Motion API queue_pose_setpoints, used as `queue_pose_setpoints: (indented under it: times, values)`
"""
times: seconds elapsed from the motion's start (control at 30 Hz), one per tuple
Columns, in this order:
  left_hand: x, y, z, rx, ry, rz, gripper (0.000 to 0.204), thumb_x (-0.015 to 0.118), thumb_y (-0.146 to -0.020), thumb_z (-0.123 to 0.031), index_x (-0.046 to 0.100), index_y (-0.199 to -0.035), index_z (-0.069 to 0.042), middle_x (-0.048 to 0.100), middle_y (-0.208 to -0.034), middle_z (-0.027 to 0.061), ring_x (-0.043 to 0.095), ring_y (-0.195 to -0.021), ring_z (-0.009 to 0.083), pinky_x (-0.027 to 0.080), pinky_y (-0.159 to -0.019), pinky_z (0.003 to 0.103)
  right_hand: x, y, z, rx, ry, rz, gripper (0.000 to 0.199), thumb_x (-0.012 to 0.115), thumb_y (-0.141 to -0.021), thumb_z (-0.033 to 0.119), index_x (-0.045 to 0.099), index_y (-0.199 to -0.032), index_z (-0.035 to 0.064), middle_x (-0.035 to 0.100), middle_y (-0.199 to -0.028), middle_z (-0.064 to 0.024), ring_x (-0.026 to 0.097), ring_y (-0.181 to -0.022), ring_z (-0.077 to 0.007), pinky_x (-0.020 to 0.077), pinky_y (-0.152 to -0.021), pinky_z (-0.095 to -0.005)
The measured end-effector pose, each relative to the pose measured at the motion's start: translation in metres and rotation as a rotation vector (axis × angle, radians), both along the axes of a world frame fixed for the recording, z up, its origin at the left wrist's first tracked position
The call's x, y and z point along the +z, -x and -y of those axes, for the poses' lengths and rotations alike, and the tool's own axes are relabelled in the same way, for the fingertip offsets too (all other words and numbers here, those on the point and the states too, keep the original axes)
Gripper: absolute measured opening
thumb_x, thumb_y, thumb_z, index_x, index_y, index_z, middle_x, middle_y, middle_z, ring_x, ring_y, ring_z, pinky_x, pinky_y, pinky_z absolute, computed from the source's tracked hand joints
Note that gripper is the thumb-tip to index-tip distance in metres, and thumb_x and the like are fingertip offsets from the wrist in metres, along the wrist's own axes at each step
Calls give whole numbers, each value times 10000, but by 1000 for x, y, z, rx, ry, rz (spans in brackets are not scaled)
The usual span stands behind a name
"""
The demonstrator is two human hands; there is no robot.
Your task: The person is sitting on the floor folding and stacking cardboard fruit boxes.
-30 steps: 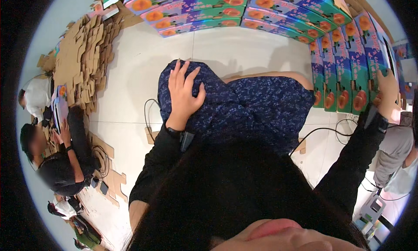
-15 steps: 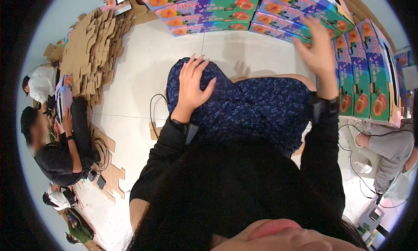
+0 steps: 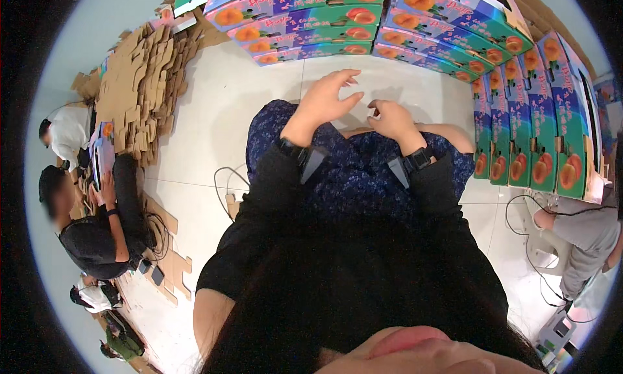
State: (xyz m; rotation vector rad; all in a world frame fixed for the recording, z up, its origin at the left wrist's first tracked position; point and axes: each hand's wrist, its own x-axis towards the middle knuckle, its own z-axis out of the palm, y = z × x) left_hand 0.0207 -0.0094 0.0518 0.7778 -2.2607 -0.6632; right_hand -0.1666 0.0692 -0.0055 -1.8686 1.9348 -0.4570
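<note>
My left hand (image 3: 322,103) hovers over the far edge of the dark blue patterned cloth (image 3: 357,169) on my lap. Its fingers stretch forward with the thumb apart, and it holds nothing. Close by, my right hand (image 3: 394,122) is bent inward above the lap, fingers loosely curled with a gap between the tips and nothing visible in them. The two hands face each other without touching. Each wrist carries a dark strapped device. Ahead lie stacks of colourful fruit-print cartons, one at centre (image 3: 311,30) and one to its right (image 3: 441,36), both apart from my hands.
More fruit-print cartons (image 3: 535,124) stand in a row at the right. Flattened brown cardboard (image 3: 139,91) is piled at the far left. A person in black (image 3: 97,244) sits at left handling a carton; another person's grey-clothed leg (image 3: 581,234) and cables are at right.
My right hand has drawn back from the right-hand cartons to my lap, moving left and nearer. My left hand has lifted slightly forward and turned toward the right.
</note>
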Motion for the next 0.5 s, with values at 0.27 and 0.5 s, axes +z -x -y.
queue_pose_setpoints:
  times: [0.27,0.5]
  values:
    - [-81,37,20,-31,-323,469,322,614,-787,-278,655,-1052,-100,674,-827,157,648,-801,325,502,-718,429,-16,-4,6,60,-25,-35,300,609,-763,220,660,-1006,51,666,-922,-176,630,-882,-366,504,-767,-443]
    - [-97,40,13,-246,-533,1064,353,670,-727,-349,693,-959,-83,684,-926,165,648,-857,344,510,-743,402,-23,-31,8,233,-384,-101,280,643,-783,246,680,-921,5,668,-935,-212,635,-880,-385,508,-765,-457]
